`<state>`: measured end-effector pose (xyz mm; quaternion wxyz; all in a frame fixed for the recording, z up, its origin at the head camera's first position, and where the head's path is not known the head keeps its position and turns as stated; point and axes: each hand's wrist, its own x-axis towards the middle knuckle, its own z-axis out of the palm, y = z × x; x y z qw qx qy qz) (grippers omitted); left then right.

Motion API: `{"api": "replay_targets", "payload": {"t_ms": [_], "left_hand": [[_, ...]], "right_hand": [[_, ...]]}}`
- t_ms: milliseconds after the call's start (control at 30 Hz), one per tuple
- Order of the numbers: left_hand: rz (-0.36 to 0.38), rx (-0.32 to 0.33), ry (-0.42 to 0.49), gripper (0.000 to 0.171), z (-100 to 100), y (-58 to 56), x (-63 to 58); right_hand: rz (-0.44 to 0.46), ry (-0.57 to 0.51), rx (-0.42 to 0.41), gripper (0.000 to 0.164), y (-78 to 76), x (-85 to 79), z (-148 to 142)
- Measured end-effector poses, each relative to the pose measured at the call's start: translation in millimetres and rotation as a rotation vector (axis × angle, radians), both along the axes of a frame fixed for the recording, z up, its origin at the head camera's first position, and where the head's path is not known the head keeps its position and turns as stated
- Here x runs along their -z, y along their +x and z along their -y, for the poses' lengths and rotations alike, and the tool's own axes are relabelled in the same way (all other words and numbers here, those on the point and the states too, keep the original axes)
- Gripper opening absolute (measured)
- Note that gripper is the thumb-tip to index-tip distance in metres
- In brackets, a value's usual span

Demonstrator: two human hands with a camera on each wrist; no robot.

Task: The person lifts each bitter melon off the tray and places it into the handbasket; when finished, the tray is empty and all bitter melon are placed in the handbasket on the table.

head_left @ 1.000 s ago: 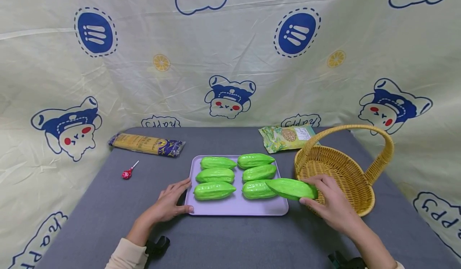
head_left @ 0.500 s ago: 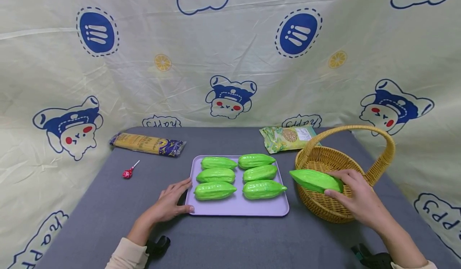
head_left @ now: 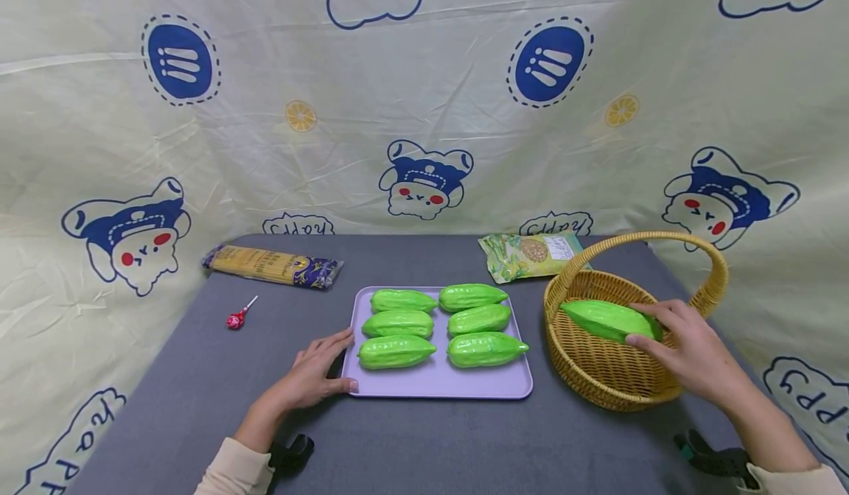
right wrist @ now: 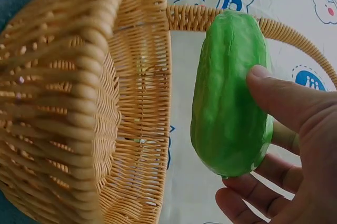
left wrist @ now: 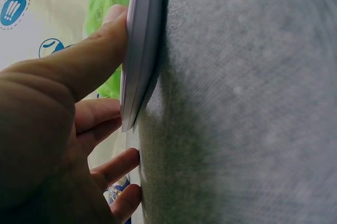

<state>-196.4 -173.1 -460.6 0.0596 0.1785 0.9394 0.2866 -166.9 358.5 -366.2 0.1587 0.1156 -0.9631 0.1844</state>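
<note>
My right hand (head_left: 690, 348) holds a bright green, ridged bitter melon (head_left: 612, 321) by its blunt end, thumb on one side and fingers on the other. In the head view the melon overlaps the opening of a woven yellow basket (head_left: 613, 399); in the right wrist view it is above the basket rim. At the left rim of a lilac tray (head_left: 441, 386), my left hand (head_left: 312, 377) rests with thumb and fingertips touching the edge. Several more bitter melons (head_left: 396, 352) lie on that tray in two columns.
A yellow-and-blue packet (head_left: 272, 266) lies at the back left of the grey tabletop, with a red lollipop (head_left: 235, 320) in front of it. Behind the tray at the right is a green-and-yellow bag (head_left: 527, 255). The basket's handle (head_left: 646, 237) arches up behind the melon.
My right hand has carried the bitter melon rightward from over the tray's right edge to over the basket. The left hand has stayed at the tray.
</note>
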Motion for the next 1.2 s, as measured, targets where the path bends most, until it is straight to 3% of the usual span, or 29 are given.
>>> {"api": "replay_targets", "payload": {"t_ms": [433, 700, 1200], "left_hand": [[-0.005, 0.003, 0.012, 0.079, 2, -0.2, 1.4], [-0.001, 0.007, 0.024, 0.08, 2, -0.5, 0.8], [-0.005, 0.01, 0.034, 0.078, 2, 1.0, 0.7]], "right_hand": [[0.048, 0.07, -0.01, 0.053, -35.5, -7.3, -16], [0.148, 0.095, 0.014, 0.058, -52.1, -6.2, -18], [0.268, 0.094, -0.039, 0.054, -78.6, 10.6, -25]]}}
